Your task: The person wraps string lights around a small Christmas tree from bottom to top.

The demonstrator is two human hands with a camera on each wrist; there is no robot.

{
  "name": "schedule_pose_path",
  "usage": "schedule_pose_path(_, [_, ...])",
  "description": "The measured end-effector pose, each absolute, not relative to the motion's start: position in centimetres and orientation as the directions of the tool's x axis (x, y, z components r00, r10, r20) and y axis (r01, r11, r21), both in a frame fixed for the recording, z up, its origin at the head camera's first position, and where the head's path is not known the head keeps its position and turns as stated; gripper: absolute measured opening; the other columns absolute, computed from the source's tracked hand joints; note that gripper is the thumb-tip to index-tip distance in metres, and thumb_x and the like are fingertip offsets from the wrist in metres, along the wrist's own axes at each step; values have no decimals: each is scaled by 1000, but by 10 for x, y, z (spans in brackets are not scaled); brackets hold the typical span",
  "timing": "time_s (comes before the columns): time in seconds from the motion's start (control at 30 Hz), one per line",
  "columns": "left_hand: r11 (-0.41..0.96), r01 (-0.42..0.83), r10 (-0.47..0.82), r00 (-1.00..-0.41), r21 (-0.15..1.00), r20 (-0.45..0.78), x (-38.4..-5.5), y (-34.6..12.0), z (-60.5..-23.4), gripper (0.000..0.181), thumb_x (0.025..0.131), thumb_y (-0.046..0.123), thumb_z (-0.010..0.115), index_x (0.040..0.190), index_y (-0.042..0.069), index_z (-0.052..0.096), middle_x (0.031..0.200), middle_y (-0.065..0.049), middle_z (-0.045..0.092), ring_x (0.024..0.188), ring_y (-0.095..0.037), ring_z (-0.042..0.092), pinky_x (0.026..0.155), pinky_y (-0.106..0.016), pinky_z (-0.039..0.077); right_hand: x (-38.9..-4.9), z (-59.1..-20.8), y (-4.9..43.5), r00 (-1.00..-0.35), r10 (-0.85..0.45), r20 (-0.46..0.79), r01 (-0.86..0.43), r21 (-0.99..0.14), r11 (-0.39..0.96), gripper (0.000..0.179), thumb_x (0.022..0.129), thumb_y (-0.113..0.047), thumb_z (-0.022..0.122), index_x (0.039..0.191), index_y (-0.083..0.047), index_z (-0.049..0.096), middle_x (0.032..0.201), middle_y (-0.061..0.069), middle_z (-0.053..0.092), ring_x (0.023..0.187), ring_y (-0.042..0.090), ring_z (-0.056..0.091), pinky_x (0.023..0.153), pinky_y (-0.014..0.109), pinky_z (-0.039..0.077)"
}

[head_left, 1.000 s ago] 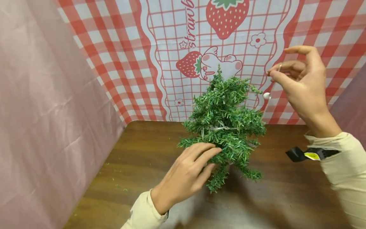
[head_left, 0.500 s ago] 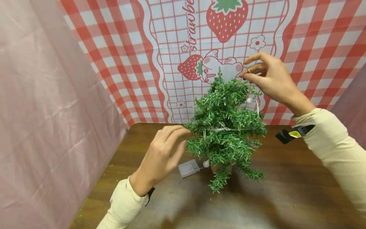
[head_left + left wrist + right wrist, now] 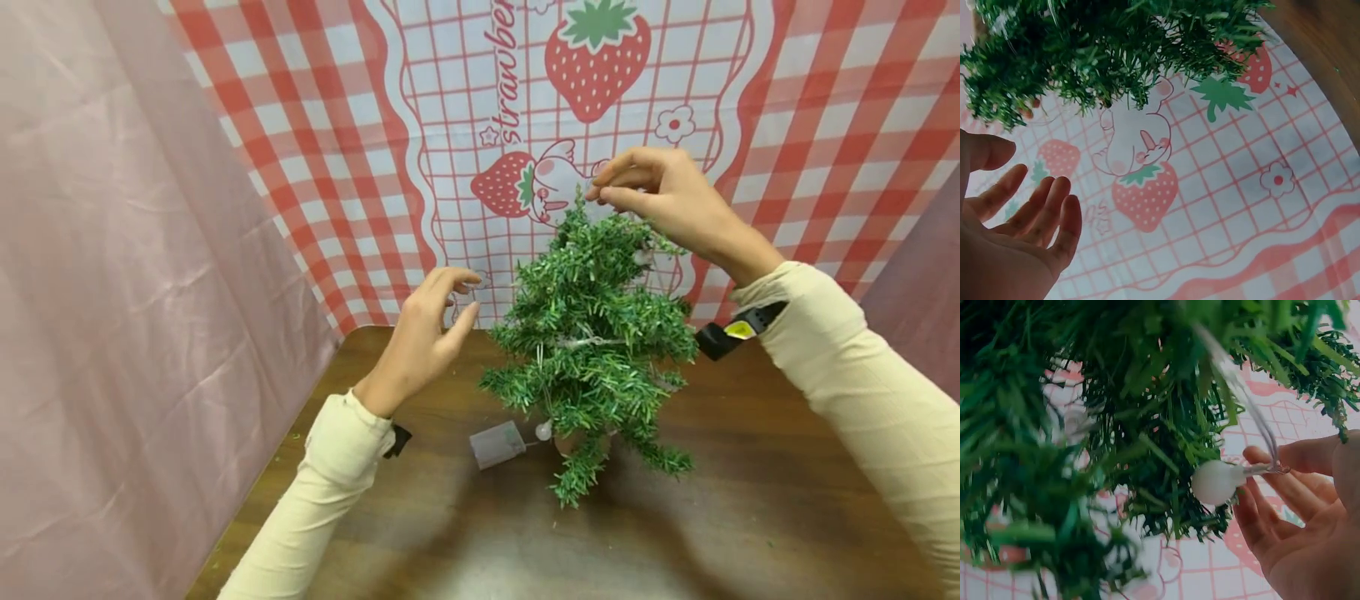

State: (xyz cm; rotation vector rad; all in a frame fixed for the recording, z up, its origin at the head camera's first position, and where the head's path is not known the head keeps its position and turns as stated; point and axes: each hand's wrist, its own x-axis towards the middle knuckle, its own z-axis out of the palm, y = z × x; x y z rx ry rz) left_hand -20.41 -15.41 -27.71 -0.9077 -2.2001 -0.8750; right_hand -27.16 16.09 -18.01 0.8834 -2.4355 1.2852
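A small green artificial Christmas tree [image 3: 592, 333] stands upright on the wooden table. Clear wire and round white bulbs of a string light [image 3: 1216, 481] run through its branches. At the treetop, my right hand [image 3: 667, 196] pinches the string light's wire between thumb and fingers; in the right wrist view a bulb hangs close by the fingertips. Left of the tree my left hand [image 3: 427, 329] is raised, fingers loosely bent, holding nothing. The left wrist view shows that left hand [image 3: 1019, 225] apart from the branches. Wire behind the tree is hidden.
A clear battery box [image 3: 497, 444] lies on the table [image 3: 420, 517] left of the tree's base, wired to a bulb [image 3: 543, 431]. Behind hangs a red checked strawberry cloth [image 3: 322, 133]; a pink curtain [image 3: 135, 250] hangs at the left.
My right hand has moved left from beside the tree to its top, carrying the wire. My left hand has left the lower branches and moved up and left, uncovering the battery box.
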Motion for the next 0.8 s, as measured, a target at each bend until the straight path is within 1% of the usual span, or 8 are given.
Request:
schedule_pose_path(0.1, [541,745,370,-628,391,684,-219,-149,-273,28,100,9,58,127,4,57,121,-11,60,108,-24,58,87,-36,51,-274,-180,158,-777,-419,470,-616,-707,347,29,101,-22,59,123,-3,63,113,7,71,105,18,63,90,24,47])
schedule_pose_path(0.27, [504,716,376,-686,484,623,-236,-139,-263,32,104,16,51,134,5,53,132,-12,57,116,-23,57,93,-34,51,-276,-177,157,-765,-420,488,-594,-787,168,29,101,-16,59,126,-2,60,117,8,71,107,24,64,89,25,51])
schedule_pose_path(0.33, [471,700,372,-709,536,600,-242,-134,-258,35,106,19,48,138,7,50,138,-10,54,120,-22,56,95,-34,49,-277,-175,156,-763,-426,485,-576,-810,110,29,101,-14,59,128,-4,58,117,9,71,108,26,64,89,26,52])
schedule_pose_path(0.47, [373,661,358,-750,651,556,-244,-117,-240,42,107,17,45,148,9,41,149,-11,44,129,-26,50,103,-39,46,-280,-175,153,-768,-466,440,-520,-852,52,32,100,-12,59,131,-5,54,115,12,72,104,25,65,89,29,52])
schedule_pose_path(0.53, [324,645,364,-760,692,538,-250,-107,-236,45,107,17,45,151,12,37,154,-10,39,133,-26,47,105,-41,44,-281,-176,152,-780,-483,398,-487,-871,69,33,100,-12,59,132,-6,53,114,10,72,102,24,65,89,30,52])
schedule_pose_path(0.6, [293,632,382,-765,717,518,-260,-99,-235,46,107,19,45,152,14,36,155,-9,38,134,-26,45,106,-42,43,-280,-177,152,-797,-489,354,-460,-881,112,35,101,-16,60,134,-8,52,113,8,73,103,21,64,95,34,48])
schedule_pose_path(0.67, [244,628,418,-756,739,504,-268,-93,-236,44,107,23,45,150,14,40,151,-8,44,133,-25,47,106,-41,44,-279,-178,152,-814,-487,316,-440,-884,161,37,101,-20,60,136,-11,52,114,4,73,106,20,62,102,41,43])
schedule_pose_path(0.8, [155,602,462,-745,783,481,-276,-86,-234,33,107,18,46,134,3,56,132,-14,60,119,-22,58,100,-35,48,-278,-179,152,-831,-478,284,-431,-872,231,41,100,-27,61,138,-15,53,119,4,71,115,22,57,111,55,29])
